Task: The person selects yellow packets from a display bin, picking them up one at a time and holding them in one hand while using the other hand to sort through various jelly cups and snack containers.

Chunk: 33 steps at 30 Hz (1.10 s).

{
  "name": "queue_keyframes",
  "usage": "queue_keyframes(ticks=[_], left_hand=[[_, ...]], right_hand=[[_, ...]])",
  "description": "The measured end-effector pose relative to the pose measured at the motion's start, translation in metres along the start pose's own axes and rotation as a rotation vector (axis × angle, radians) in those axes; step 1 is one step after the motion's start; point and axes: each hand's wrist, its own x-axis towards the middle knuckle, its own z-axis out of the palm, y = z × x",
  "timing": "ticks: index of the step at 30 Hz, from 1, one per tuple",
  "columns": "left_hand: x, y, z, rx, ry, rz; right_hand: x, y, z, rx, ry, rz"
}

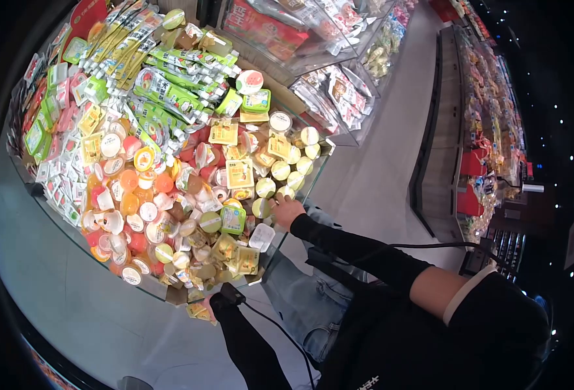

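Note:
My right hand (288,212) reaches over the near edge of a display bin (315,170), its fingers slightly apart at the round yellow-green jelly cups (261,208). Outside the bin's lower corner, my left hand (211,309) is closed on square yellow-labelled packs (198,311); the black sleeve and a small black device at the wrist hide much of it. A clear-lidded white cup (261,237) and a green-framed square cup (233,220) lie between the two hands. Orange, red and brown cups fill the bin's middle.
Green drink pouches (170,88) and white sachets (59,188) share the bin. Behind it stand clear boxes of snack packs (345,91). Across the aisle floor (378,162) is another shelf of packaged goods (488,130). A black cable runs along each arm.

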Motion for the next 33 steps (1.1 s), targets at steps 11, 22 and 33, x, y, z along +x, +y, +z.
queue_keyframes(ticks=[11, 22, 33], left_hand=[[0.004, -0.006, 0.001, 0.009, 0.014, -0.009], [0.005, -0.013, 0.001, -0.005, 0.01, -0.028], [0.007, -0.021, 0.003, -0.02, 0.006, -0.048]], right_hand=[[-0.002, 0.01, 0.003, 0.289, 0.199, -0.005], [0.005, -0.029, 0.024, -0.007, 0.222, 0.063], [-0.007, -0.018, 0.006, 0.201, 0.137, -0.052]])
